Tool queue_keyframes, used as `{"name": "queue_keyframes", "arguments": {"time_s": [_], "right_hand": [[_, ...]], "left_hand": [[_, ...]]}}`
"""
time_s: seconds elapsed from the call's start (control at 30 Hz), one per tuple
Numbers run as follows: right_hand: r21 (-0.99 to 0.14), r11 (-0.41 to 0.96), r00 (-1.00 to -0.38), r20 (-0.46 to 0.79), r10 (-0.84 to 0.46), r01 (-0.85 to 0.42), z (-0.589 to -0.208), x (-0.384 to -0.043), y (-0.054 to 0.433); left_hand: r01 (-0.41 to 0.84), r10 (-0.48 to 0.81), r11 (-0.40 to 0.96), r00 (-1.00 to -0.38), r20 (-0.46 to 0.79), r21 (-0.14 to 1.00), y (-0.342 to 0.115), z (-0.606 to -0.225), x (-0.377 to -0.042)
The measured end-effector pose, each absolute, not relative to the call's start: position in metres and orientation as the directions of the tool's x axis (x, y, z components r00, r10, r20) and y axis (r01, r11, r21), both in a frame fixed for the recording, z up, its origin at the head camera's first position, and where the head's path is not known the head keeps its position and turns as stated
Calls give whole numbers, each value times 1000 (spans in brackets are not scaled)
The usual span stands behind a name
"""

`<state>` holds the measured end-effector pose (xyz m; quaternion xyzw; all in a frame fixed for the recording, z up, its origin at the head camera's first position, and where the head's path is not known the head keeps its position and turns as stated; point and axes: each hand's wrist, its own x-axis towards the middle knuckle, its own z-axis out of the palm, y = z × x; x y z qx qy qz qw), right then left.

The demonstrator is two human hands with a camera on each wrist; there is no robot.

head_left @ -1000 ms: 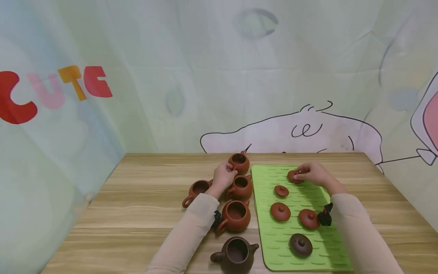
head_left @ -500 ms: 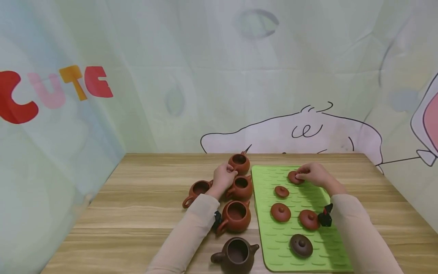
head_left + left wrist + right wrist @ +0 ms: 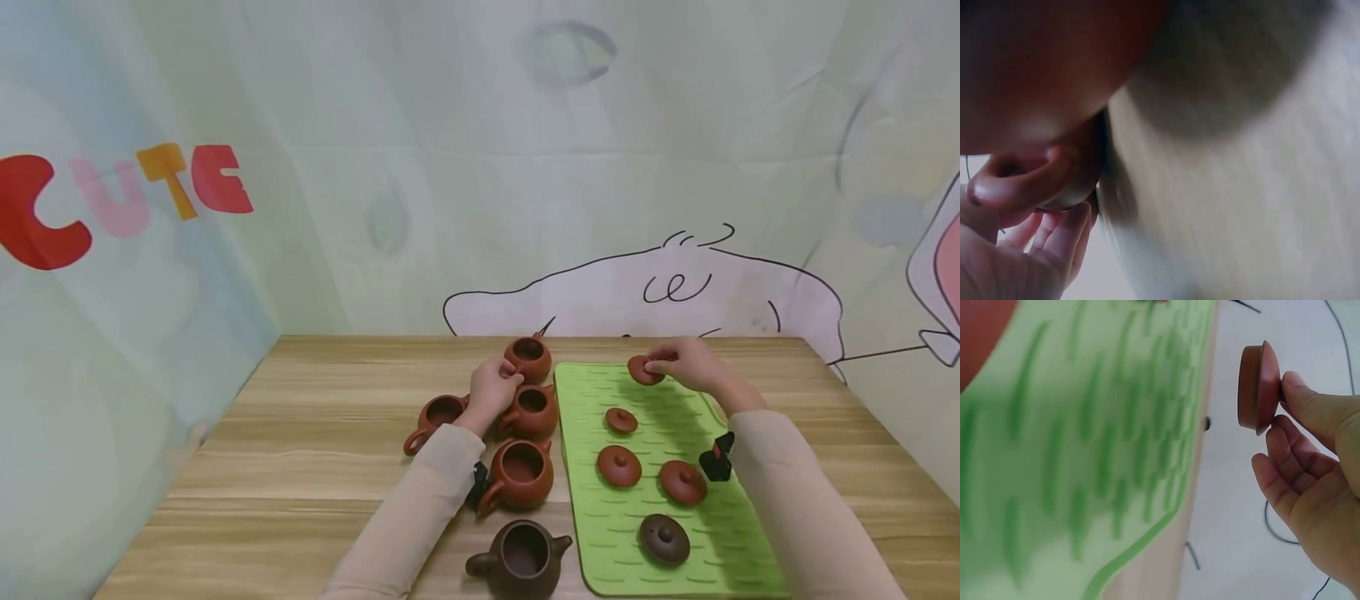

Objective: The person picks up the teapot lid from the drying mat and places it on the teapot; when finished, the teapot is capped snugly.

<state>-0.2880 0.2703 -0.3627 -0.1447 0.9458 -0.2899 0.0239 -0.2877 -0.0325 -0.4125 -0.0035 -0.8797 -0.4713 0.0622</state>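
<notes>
At the far end of a row of teapots, my left hand [image 3: 495,390] pinches the handle side of a small reddish-brown teapot [image 3: 534,367], which stands lidless on the table. In the left wrist view, a teapot handle [image 3: 1019,190] shows in front of the left fingers [image 3: 1066,234]. My right hand [image 3: 686,365] pinches a reddish-brown teapot lid [image 3: 641,369] by its knob, raised above the far end of the green mat. The right wrist view shows this lid [image 3: 1261,390] edge-on, thumb at the knob and the other fingers loosely bent below.
Several lids, including a small one [image 3: 621,420] and a dark brown one [image 3: 664,540], lie on the green mat [image 3: 607,575]. More open teapots stand left of it: reddish-brown ones [image 3: 521,475] and a dark brown one [image 3: 525,562] nearest. One teapot [image 3: 438,412] sits partly behind the left forearm.
My right hand has lifted the lid off the mat, up and slightly away. The left hand keeps its hold at the far teapot. The head view has shifted slightly.
</notes>
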Motion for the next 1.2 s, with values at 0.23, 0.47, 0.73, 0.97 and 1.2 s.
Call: {"name": "queue_keyframes", "arguments": {"time_s": [0.23,0.47,0.73,0.97,1.2], "right_hand": [[-545,800,-960,34,-278,-251,-347,-298,249],[-553,782,-950,64,-305,-288,-342,-308,220],[-588,744,-940,87,-330,-316,-340,-321,184],[-644,690,-936,130,-328,-331,-345,-326,155],[-675,662,-938,149,-312,-327,-351,-330,131]], "left_hand": [[68,-40,563,-993,109,823,-34,-409,-285],[71,-33,564,-994,108,823,-34,-411,-285],[100,-20,588,-990,138,803,-35,-410,-287],[128,-8,600,-986,166,789,-36,-409,-286],[130,0,602,-987,163,788,-37,-409,-287]]}}
